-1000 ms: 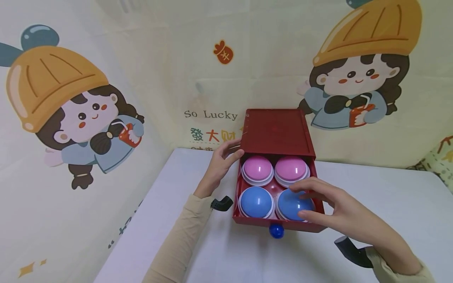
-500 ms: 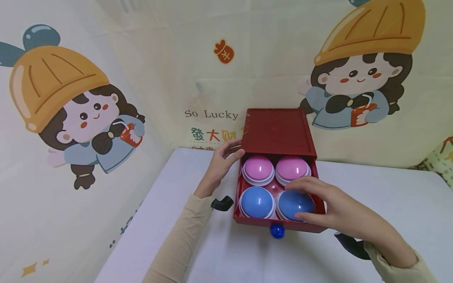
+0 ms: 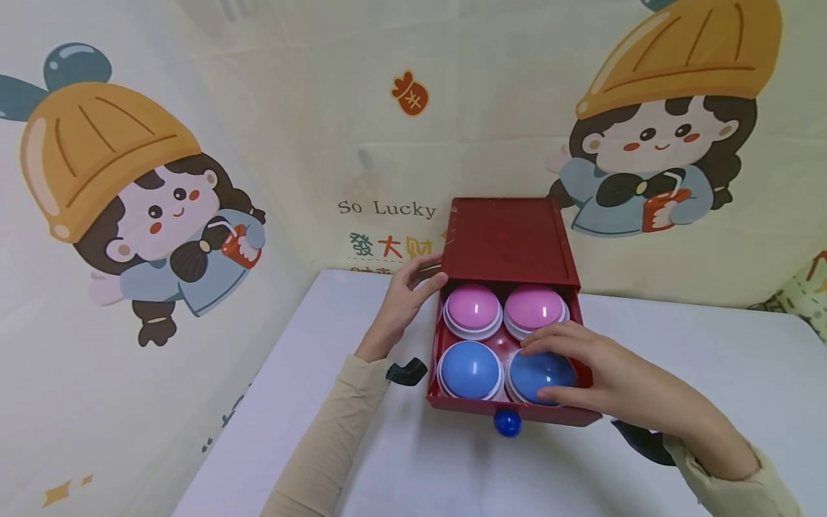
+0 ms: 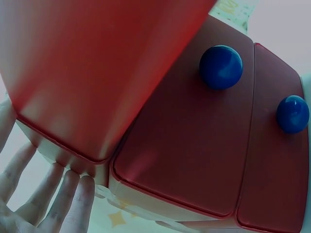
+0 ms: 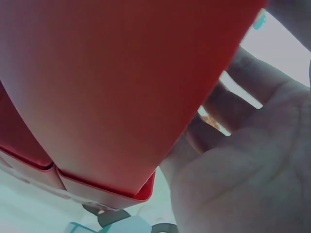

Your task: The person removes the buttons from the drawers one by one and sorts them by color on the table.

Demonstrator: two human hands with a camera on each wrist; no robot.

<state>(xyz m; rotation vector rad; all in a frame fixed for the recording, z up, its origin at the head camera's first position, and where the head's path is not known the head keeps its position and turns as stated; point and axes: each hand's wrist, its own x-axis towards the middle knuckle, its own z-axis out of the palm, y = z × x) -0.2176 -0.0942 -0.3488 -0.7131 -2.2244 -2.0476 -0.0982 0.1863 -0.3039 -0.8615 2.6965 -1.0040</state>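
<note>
A red drawer cabinet (image 3: 510, 240) stands on the white table with its top drawer (image 3: 510, 412) pulled out. Inside the drawer sit round white-based pieces with domed tops: two pink domes at the back, including the left pink dome (image 3: 473, 307), and two blue ones in front. My right hand (image 3: 601, 362) curves over the front right blue dome (image 3: 539, 373), fingers along its far edge and thumb at its near side. The left blue dome (image 3: 470, 369) sits beside it. My left hand (image 3: 407, 305) touches the cabinet's left side, fingers extended along its edge (image 4: 58, 194).
A blue knob (image 3: 507, 424) sticks out from the drawer front. Two more drawers below are shut, one with a blue knob (image 4: 221, 67). The white table (image 3: 362, 459) meets a printed cloth backdrop (image 3: 310, 143) at its rear. A patterned cloth (image 3: 801, 298) lies at the right.
My right hand has shifted slightly left and settled over the front right blue dome, its fingers coming down around it. My left hand has stayed against the cabinet.
</note>
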